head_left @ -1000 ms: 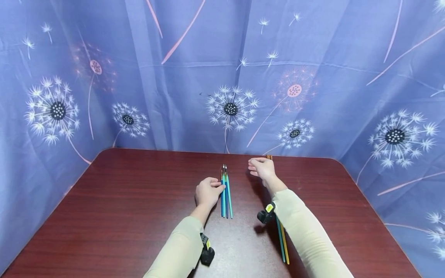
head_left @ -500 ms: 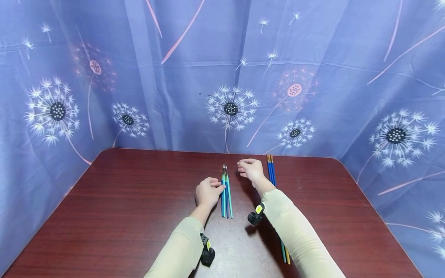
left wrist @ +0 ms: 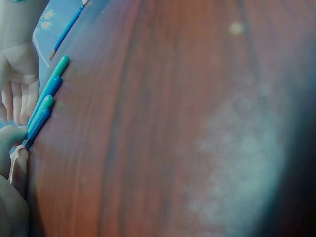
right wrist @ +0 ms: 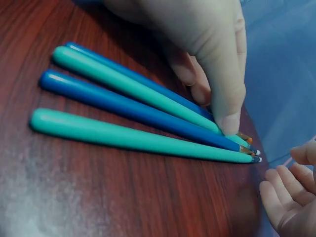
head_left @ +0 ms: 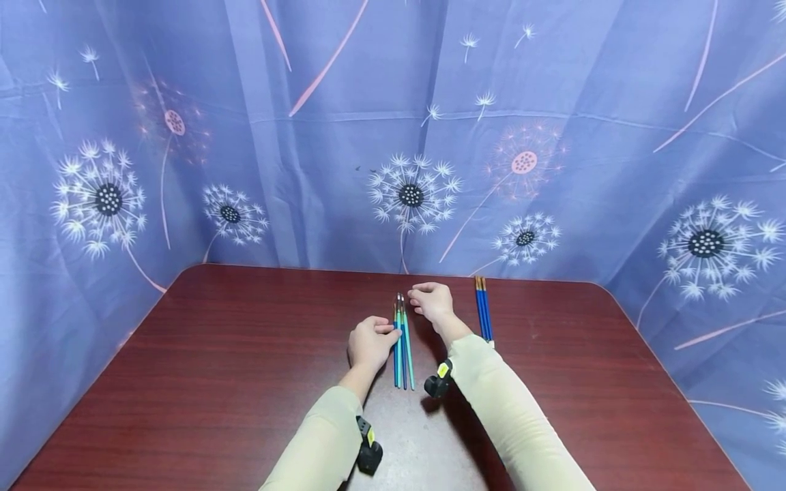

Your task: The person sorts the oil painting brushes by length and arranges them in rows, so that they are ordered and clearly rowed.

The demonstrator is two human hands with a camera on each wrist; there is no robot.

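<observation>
The left hand [head_left: 368, 344] pinches slim blue and teal paintbrushes [right wrist: 133, 109] near one end — likely to line them up. The right hand [head_left: 434, 303] hovers nearby, loosely curled — holding nothing.

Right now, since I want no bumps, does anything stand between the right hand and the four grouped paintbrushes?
Nothing visible: an open gap separates the right hand from the four paintbrushes. The left hand touches them from the opposite side.
</observation>
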